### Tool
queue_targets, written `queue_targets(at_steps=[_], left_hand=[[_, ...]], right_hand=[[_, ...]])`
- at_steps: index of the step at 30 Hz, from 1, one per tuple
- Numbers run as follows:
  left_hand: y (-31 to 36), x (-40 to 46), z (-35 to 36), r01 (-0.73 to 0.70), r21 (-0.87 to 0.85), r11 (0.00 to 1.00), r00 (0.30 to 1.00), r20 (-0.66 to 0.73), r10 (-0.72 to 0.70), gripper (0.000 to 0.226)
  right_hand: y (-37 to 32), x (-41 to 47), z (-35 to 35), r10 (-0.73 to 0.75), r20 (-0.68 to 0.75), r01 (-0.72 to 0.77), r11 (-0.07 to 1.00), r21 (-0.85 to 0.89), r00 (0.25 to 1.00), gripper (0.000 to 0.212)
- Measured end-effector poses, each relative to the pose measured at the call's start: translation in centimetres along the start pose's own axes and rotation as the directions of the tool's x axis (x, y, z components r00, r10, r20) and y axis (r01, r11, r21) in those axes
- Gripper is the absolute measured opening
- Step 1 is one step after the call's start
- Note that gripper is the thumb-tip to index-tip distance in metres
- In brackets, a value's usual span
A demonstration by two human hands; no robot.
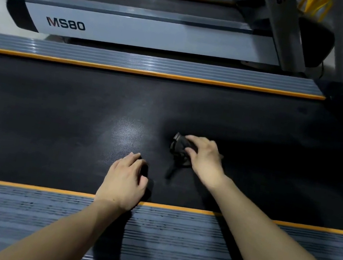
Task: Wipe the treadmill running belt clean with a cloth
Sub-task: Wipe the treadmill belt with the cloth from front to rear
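The right hand [203,158] gripped a bunched dark cloth [179,151] on the black running belt [55,115], at about 1 o'clock from the left hand [125,181]. The left hand lay flat on the belt, holding nothing.

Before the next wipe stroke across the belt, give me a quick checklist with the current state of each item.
1. Cloth under the right hand: ok, fingers press on it.
2. Cloth touching the running belt: ok.
3. Left hand clear of the cloth: ok, it rests apart at the belt's near edge.
4. Belt free of other objects: ok.
5. Belt stopped: cannot tell.
6. Dirt remaining: cannot tell, too dark.
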State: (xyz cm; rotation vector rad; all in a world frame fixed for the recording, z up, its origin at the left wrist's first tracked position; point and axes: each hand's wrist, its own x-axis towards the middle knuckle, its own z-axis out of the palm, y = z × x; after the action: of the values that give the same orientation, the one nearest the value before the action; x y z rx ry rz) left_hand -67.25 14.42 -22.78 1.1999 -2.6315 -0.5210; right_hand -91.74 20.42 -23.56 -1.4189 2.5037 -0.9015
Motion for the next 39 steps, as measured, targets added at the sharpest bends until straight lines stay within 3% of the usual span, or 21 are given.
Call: queue_targets(at_steps=[2, 7, 11, 14, 16, 18, 22, 24, 27, 30, 33, 36, 39], left_hand=[[-0.2, 0.1, 0.2, 0.005, 0.024, 1.000, 1.000, 0.006, -0.005, 0.045], [-0.1, 0.2, 0.1, 0.030, 0.038, 0.999, 0.999, 0.024, -0.031, 0.061], [-0.2, 0.1, 0.2, 0.022, 0.039, 0.999, 0.998, 0.059, -0.024, 0.050], [-0.1, 0.1, 0.2, 0.029, 0.024, 0.999, 0.998, 0.047, -0.030, 0.046], [0.0, 0.2, 0.2, 0.031, 0.015, 0.999, 0.999, 0.037, -0.032, 0.045], [-0.1, 0.3, 0.2, 0.021, 0.021, 1.000, 0.999, 0.039, -0.022, 0.045], [-0.2, 0.5, 0.5, 0.022, 0.020, 1.000, 0.999, 0.032, -0.023, 0.045], [-0.3, 0.4, 0.5, 0.027, 0.008, 1.000, 1.000, 0.013, -0.027, 0.044], [-0.3, 0.5, 0.5, 0.030, 0.005, 1.000, 1.000, 0.000, -0.030, 0.042], [-0.5, 0.4, 0.5, 0.020, 0.014, 1.000, 1.000, 0.008, -0.020, 0.042], [-0.5, 0.5, 0.6, 0.013, 0.022, 1.000, 1.000, 0.009, -0.013, 0.042], [-0.4, 0.5, 0.6, -0.001, 0.028, 1.000, 1.000, -0.003, 0.001, 0.041], [-0.7, 0.5, 0.7, -0.019, 0.030, 0.999, 1.000, -0.013, 0.019, 0.041]], right_hand=[[-0.7, 0.4, 0.2, 0.028, 0.055, -0.027, 1.000, -0.015, 0.998, 0.035], [-1.4, -7.6, -1.7, -0.283, 0.263, 0.264, 0.959, 0.104, 0.922, 0.037], [2.1, -9.0, -4.0, -0.339, 0.220, 0.337, 0.940, 0.046, 0.915, 0.036], [7.0, -8.5, -6.7, -0.097, 0.000, 0.096, 0.991, -0.098, 0.995, 0.035], [8.3, -8.4, -7.6, 0.149, -0.149, -0.168, 0.979, -0.119, 0.978, 0.033], [6.0, -8.8, -6.2, 0.262, -0.211, -0.290, 0.950, -0.114, 0.942, 0.033], [-3.0, -9.4, -0.5, 0.277, -0.175, -0.285, 0.958, -0.022, 0.945, 0.036], [-5.9, -9.3, 1.2, 0.251, -0.112, -0.264, 0.956, -0.127, 0.961, 0.044], [-5.5, -9.5, 0.3, 0.185, -0.030, -0.187, 0.957, -0.222, 0.982, 0.044], [-2.0, -9.4, -2.7, 0.058, -0.078, -0.083, 0.929, -0.360, 0.995, 0.040], [4.0, -8.6, -7.0, 0.175, -0.154, -0.228, 0.850, -0.476, 0.973, 0.040], [7.6, -8.7, -10.2, 0.362, -0.217, -0.419, 0.840, -0.346, 0.906, 0.040], [6.2, -9.2, -9.1, 0.364, -0.198, -0.412, 0.851, -0.327, 0.910, 0.044]])
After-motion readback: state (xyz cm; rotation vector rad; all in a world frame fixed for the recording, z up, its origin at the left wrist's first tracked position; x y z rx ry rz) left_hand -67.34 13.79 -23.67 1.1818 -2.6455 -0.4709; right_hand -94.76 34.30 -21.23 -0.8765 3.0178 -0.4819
